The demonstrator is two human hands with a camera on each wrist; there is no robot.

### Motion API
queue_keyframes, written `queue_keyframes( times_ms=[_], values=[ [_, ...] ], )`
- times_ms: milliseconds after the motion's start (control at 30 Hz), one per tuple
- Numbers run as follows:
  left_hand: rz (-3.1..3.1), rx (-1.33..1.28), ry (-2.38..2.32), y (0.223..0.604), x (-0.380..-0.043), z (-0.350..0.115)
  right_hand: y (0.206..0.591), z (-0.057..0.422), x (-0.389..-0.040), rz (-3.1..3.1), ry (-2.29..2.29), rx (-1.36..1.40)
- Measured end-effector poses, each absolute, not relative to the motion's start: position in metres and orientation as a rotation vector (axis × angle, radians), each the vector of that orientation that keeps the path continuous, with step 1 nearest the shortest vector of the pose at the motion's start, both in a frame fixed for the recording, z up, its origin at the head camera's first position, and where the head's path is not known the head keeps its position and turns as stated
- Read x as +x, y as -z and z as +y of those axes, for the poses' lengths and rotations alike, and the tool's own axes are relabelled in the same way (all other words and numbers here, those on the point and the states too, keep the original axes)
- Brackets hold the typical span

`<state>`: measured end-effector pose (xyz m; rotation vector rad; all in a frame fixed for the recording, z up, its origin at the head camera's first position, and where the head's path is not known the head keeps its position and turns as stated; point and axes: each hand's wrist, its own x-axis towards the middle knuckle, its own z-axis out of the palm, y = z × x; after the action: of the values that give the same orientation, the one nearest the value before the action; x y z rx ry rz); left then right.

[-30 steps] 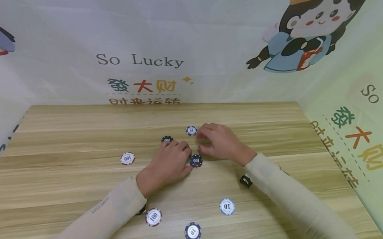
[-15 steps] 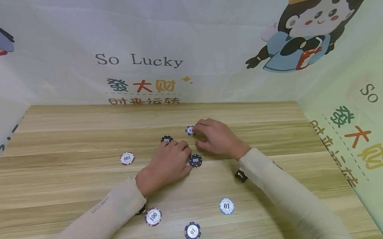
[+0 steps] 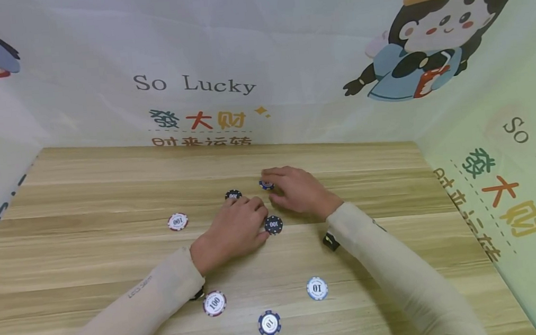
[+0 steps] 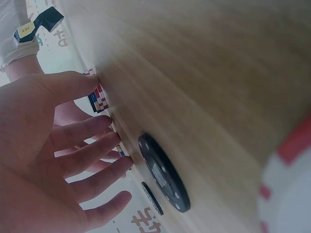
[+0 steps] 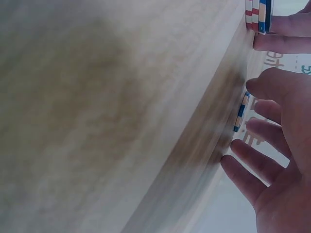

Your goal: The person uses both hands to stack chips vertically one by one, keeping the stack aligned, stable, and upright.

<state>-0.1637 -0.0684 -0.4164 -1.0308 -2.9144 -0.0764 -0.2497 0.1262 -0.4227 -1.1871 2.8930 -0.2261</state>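
Observation:
In the head view my left hand [image 3: 232, 229] lies at a small stack of poker chips topped by a black 100 chip [image 3: 274, 225]. Its thumb and index finger hold the stack's sides; red-white and blue chip edges [image 4: 100, 99] show in the left wrist view. Beyond that hand, a black 100 chip [image 3: 233, 194] is partly covered by it. My right hand [image 3: 298, 189] reaches over a blue-edged chip [image 3: 267, 184] lying flat. In the right wrist view, this chip [image 5: 241, 112] shows between the spread thumb and fingers, with no grip on it visible.
On the wooden table [image 3: 106, 176] lie a red-edged 100 chip [image 3: 178, 222], another red-edged 100 chip [image 3: 214, 303], a dark blue 10 chip [image 3: 269, 324] and a light blue 10 chip [image 3: 317, 288]. A printed cloth wall [image 3: 299, 90] stands behind.
My right hand has moved left, from beside the blue-edged chip to over it, hiding part of its face. My left hand stays at the stack.

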Motion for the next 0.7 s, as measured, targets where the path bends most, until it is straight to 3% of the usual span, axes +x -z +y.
queue_keyframes(
  times_ms=[700],
  values=[
    [-2.927, -1.01, 0.105, 0.4169, -0.1629, -0.0675, 0.4166, 0.121, -0.2527, 2.872, 0.262, -1.226]
  ],
)
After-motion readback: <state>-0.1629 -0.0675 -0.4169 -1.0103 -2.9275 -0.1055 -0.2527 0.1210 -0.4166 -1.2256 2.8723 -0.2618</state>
